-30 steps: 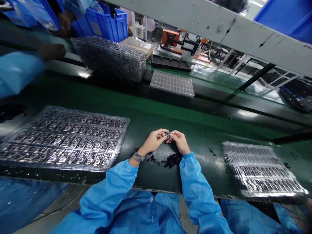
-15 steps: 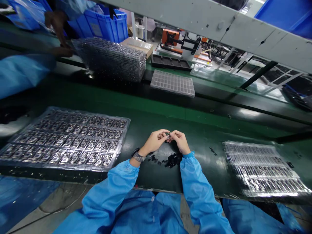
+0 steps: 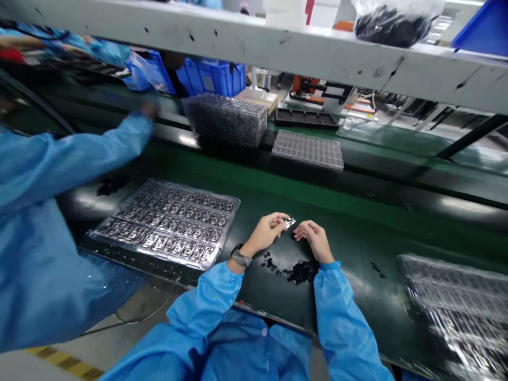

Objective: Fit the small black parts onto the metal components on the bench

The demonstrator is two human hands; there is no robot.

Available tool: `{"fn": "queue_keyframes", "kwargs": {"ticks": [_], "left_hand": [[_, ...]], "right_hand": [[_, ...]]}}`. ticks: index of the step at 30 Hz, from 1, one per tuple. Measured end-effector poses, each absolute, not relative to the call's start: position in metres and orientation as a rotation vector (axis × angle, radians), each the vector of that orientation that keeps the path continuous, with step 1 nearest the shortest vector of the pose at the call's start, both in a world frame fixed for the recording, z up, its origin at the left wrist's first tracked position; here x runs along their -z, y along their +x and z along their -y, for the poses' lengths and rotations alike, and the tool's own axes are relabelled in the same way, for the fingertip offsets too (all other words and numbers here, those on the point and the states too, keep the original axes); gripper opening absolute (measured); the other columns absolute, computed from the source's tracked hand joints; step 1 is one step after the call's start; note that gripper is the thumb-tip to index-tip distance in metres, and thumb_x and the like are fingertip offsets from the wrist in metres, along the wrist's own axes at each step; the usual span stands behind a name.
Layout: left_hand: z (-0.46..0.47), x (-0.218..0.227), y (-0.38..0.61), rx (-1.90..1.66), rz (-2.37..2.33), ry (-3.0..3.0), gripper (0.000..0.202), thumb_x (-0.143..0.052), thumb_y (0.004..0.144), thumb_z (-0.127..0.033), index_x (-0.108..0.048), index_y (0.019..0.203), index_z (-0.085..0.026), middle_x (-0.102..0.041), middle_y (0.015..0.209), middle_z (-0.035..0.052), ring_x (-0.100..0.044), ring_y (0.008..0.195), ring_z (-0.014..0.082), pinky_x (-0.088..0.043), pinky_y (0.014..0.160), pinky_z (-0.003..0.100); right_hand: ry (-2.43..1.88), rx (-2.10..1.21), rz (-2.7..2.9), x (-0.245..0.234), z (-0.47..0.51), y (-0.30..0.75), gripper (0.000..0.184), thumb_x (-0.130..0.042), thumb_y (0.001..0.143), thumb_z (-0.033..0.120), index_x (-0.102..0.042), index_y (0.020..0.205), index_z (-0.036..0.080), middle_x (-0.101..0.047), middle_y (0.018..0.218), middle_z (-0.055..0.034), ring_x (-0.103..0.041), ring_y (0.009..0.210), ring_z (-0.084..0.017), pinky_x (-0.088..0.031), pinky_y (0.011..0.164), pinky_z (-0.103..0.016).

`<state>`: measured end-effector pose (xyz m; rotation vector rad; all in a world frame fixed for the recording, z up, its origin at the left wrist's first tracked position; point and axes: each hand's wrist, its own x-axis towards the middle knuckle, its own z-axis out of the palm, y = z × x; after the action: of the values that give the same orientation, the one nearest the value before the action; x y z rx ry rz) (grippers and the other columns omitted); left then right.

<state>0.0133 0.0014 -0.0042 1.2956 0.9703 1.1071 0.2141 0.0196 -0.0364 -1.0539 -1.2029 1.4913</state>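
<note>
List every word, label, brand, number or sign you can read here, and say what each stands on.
No text can be read.
Circuit board in the left hand: any markings too small.
Boards in the clear tray: any markings too small.
Pale patch on the blue bin: too blurred to read.
Red mark at the top edge: cut off, unreadable.
Yellow-and-black floor stripe: no words visible.

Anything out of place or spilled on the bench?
Mildly: a few small black pieces lie loose on the green bench between the right hand and the tray at far right, apart from the main black pile. Possibly strays. No damage that I can make out.
</note>
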Motion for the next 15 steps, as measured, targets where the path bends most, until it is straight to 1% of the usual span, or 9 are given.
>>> {"fn": "queue_keyframes", "kwargs": {"ticks": [5,8,11,15], "left_hand": [[0.037,-0.038,-0.036,-1.148,-1.186,1.365,0.036,-0.067,0.088,-0.037,-0.070,0.116,-0.015,-0.069,0.081,0.0047,-0.057,0.060,0.0123,-0.048,0.061,0.026],[0.052,-0.058,-0.096,-1.094,-1.429,1.466,0.032,-0.072,0.083,-0.039,-0.074,0.105,-0.016,-0.071,0.080,0.0055,-0.062,0.065,0.0159,-0.049,0.061,0.026],[0.042,-0.059,-0.171,-1.034,-1.761,1.442,0.034,-0.076,0.075,-0.042,-0.075,0.096,-0.016,-0.072,0.076,0.0054,-0.062,0.063,0.0175,-0.048,0.056,0.026],[0.002,-0.044,-0.252,-0.981,-2.225,1.248,0.028,-0.078,0.066,-0.037,-0.069,0.081,-0.015,-0.068,0.064,0.0022,-0.057,0.054,0.0149,-0.046,0.056,0.025]], "right_hand": [[-1.081,-1.469,1.235,0.038,-0.020,0.214,0.039,-0.079,0.080,0.056,-0.069,0.082,0.018,-0.076,0.079,-0.0095,-0.068,0.065,-0.020,-0.055,0.061,-0.032],[-1.098,-1.437,1.261,0.040,-0.019,0.212,0.044,-0.081,0.077,0.060,-0.068,0.082,0.018,-0.075,0.078,-0.0095,-0.068,0.065,-0.019,-0.054,0.061,-0.032],[-1.111,-1.425,1.296,0.041,-0.019,0.210,0.047,-0.080,0.076,0.063,-0.067,0.081,0.017,-0.075,0.076,-0.0091,-0.068,0.064,-0.019,-0.054,0.061,-0.031],[-1.101,-1.414,1.317,0.042,-0.020,0.208,0.051,-0.080,0.074,0.066,-0.066,0.078,0.017,-0.074,0.074,-0.0087,-0.066,0.062,-0.018,-0.052,0.059,-0.030]]}}
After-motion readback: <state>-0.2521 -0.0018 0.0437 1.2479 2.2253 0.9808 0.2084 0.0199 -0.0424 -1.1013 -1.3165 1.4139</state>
